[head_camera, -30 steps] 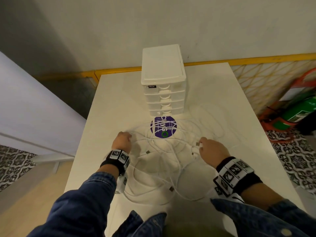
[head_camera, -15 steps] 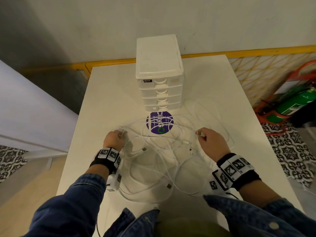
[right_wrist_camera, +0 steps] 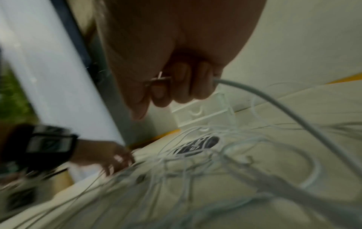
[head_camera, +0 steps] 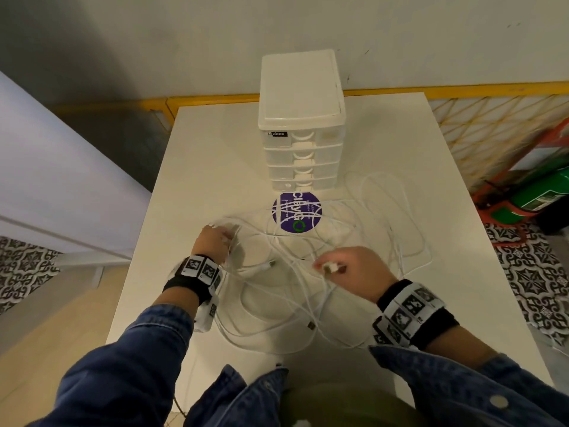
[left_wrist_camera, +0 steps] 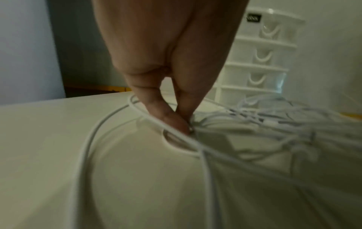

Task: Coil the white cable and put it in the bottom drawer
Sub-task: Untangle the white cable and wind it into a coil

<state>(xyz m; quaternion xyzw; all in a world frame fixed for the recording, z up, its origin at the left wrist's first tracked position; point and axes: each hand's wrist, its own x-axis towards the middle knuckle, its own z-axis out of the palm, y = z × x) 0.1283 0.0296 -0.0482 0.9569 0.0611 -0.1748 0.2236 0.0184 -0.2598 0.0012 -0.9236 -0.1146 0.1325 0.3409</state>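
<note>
Tangled loops of white cable (head_camera: 295, 291) lie spread over the white table (head_camera: 200, 155) in front of a white drawer unit (head_camera: 303, 124) whose drawers are all shut. My left hand (head_camera: 215, 241) pinches a strand of the white cable (left_wrist_camera: 137, 111) between thumb and finger at the tangle's left edge. My right hand (head_camera: 354, 269) is lifted off the table, fingers curled round the cable's plug end (head_camera: 331, 267). In the right wrist view the white cable (right_wrist_camera: 274, 99) trails out of that fist.
A round purple sticker (head_camera: 297, 212) sits on the table just before the bottom drawer (head_camera: 304, 182), with strands crossing it. A yellow rail (head_camera: 462, 87) runs behind the table. A green cylinder on an orange stand (head_camera: 542, 192) is on the floor at right.
My right hand has risen from the table and moved toward the middle, carrying the plug end. The left hand has stayed at the tangle's left edge, holding its strand.
</note>
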